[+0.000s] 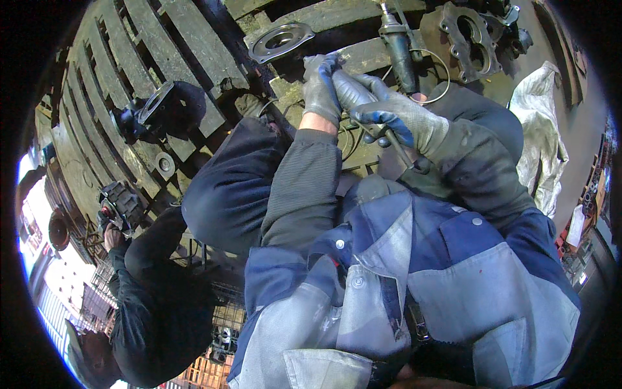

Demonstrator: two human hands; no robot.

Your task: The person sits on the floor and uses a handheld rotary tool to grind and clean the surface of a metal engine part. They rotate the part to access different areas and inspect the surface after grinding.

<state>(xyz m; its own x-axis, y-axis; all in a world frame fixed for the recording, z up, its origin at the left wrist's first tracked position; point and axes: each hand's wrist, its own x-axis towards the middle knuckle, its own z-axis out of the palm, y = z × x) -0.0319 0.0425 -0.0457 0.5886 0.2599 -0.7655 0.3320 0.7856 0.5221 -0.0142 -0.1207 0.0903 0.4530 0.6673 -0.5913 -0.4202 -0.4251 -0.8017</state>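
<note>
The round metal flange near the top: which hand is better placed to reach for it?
Probably the left hand: it is just beside the round metal flange, while the right hand is farther off, on the other side of the grey cylinder.

a: where could the left hand [321,85] pass?
b: forward-left, over the slats [189,39] between the metal ring [264,48] and the dark housing [141,117].
a: and forward of the right hand [414,120]?
b: tight: a dark cylindrical tool [397,52] and a looped cable [448,76] lie in the way, a cast plate [457,48] just beyond.
</note>
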